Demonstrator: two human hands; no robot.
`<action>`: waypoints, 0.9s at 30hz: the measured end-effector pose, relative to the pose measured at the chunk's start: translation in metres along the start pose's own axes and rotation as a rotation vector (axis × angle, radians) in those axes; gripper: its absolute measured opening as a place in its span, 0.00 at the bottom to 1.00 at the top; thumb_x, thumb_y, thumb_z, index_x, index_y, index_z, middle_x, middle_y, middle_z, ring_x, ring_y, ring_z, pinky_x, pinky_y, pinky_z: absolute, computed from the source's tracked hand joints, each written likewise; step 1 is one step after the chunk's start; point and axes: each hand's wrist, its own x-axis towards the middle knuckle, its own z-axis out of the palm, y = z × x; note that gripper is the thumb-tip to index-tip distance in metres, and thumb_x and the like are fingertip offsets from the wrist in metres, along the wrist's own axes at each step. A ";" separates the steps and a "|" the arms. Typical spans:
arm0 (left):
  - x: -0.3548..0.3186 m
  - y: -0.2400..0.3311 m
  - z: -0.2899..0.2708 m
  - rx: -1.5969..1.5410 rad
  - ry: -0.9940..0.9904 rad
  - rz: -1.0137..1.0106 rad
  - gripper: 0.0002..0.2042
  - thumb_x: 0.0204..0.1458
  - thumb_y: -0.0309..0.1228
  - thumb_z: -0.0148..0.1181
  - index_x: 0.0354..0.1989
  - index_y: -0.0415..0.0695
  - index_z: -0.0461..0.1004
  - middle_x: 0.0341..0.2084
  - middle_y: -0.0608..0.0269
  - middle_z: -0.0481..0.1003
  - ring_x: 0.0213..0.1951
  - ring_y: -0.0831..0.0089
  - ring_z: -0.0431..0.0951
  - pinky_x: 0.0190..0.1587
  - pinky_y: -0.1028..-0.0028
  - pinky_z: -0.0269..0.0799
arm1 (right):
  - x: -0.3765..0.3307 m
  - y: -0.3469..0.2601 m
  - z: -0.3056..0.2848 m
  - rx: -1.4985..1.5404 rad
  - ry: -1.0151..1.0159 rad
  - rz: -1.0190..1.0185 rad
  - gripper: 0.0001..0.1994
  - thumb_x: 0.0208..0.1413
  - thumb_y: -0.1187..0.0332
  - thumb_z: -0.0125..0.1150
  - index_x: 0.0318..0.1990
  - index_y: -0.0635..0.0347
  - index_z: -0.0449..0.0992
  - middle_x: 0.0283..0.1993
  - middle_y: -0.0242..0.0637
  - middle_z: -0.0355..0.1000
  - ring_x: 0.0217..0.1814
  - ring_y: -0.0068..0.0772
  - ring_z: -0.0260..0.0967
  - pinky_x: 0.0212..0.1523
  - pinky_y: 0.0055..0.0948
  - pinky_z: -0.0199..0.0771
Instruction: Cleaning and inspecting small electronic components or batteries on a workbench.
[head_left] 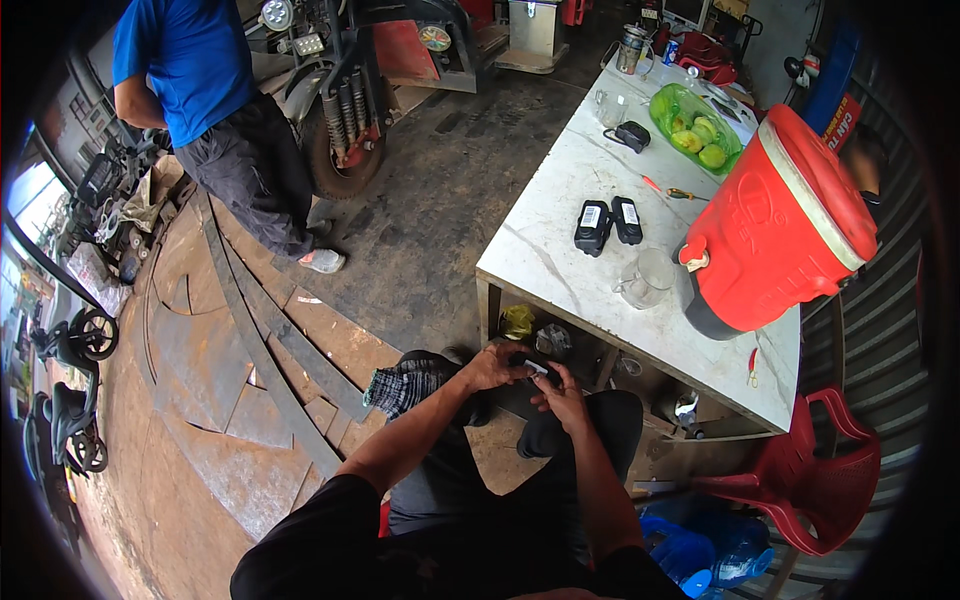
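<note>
Over my lap, my left hand [490,368] and my right hand [563,393] are closed around a small black object with a white patch [537,368]; its kind is too small to make out. My fingers hide part of it. Draped over my left knee is a grey knitted work glove [404,388]. On the white marble-patterned table [540,255], beyond my hands, lie two black cases with white labels [592,226]. A clear glass mug [645,277] stands near them.
A large red drink cooler [775,225] stands on the table, by a green basket of fruit [695,130] and a screwdriver [686,194]. A person in blue [215,110] stands near a vehicle wheel [345,150]. Metal sheets [215,370] cover the left floor. A red chair [820,480] is right.
</note>
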 end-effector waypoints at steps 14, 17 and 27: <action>0.004 -0.011 0.001 0.016 0.019 -0.028 0.24 0.48 0.37 0.68 0.52 0.41 0.71 0.21 0.63 0.75 0.23 0.78 0.74 0.27 0.76 0.69 | 0.000 -0.004 0.001 -0.059 0.042 0.016 0.23 0.61 0.63 0.57 0.62 0.55 0.63 0.40 0.35 0.75 0.21 0.20 0.70 0.19 0.20 0.66; 0.005 -0.012 0.001 -0.032 -0.007 -0.032 0.22 0.50 0.37 0.67 0.52 0.41 0.71 0.22 0.63 0.75 0.23 0.78 0.74 0.27 0.76 0.70 | -0.002 -0.005 0.000 -0.076 0.060 0.025 0.20 0.63 0.63 0.54 0.61 0.53 0.64 0.41 0.35 0.75 0.21 0.20 0.70 0.18 0.20 0.66; 0.007 -0.016 -0.002 -0.144 0.009 -0.103 0.18 0.58 0.36 0.57 0.55 0.44 0.70 0.32 0.63 0.77 0.24 0.78 0.74 0.27 0.78 0.72 | 0.003 0.000 -0.004 0.074 0.012 0.007 0.20 0.66 0.62 0.47 0.63 0.52 0.62 0.52 0.41 0.71 0.25 0.24 0.73 0.21 0.21 0.71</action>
